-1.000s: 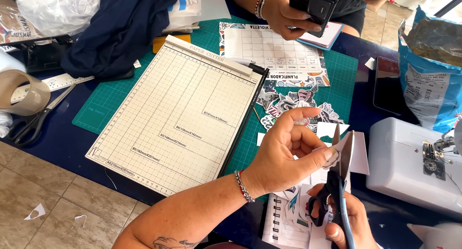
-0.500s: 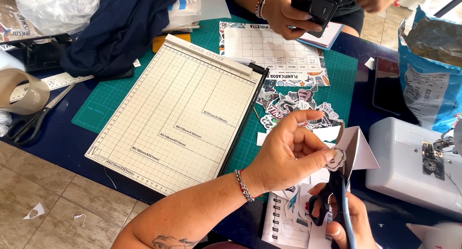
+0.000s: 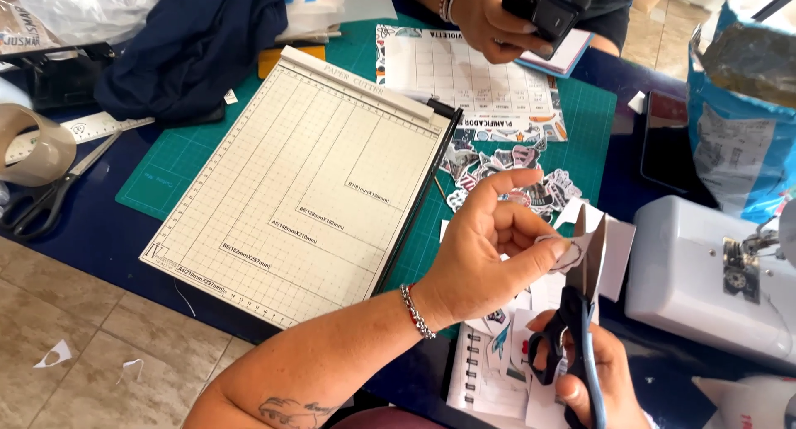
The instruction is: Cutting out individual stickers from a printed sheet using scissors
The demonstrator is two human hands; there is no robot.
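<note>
My left hand (image 3: 489, 247) pinches a small printed sticker paper (image 3: 572, 251) between thumb and fingers, above the table's right side. My right hand (image 3: 593, 375) grips black-and-blue scissors (image 3: 580, 313) from below, blades pointing up and cutting into that paper. A white offcut (image 3: 618, 255) hangs behind the blades. Several cut-out stickers (image 3: 506, 168) lie in a pile on the green cutting mat (image 3: 593, 122) just beyond my left hand.
A beige paper cutter board (image 3: 307, 172) lies left of centre. Another person's hands hold a black phone (image 3: 543, 4) at the top over a printed planner sheet (image 3: 464, 77). A white sewing machine (image 3: 705, 271) is at right, tape roll (image 3: 29, 147) and scissors (image 3: 46, 193) at left.
The paper has turned slightly in my left hand and the scissor blades have moved further along its edge. The other person's phone has shifted a little.
</note>
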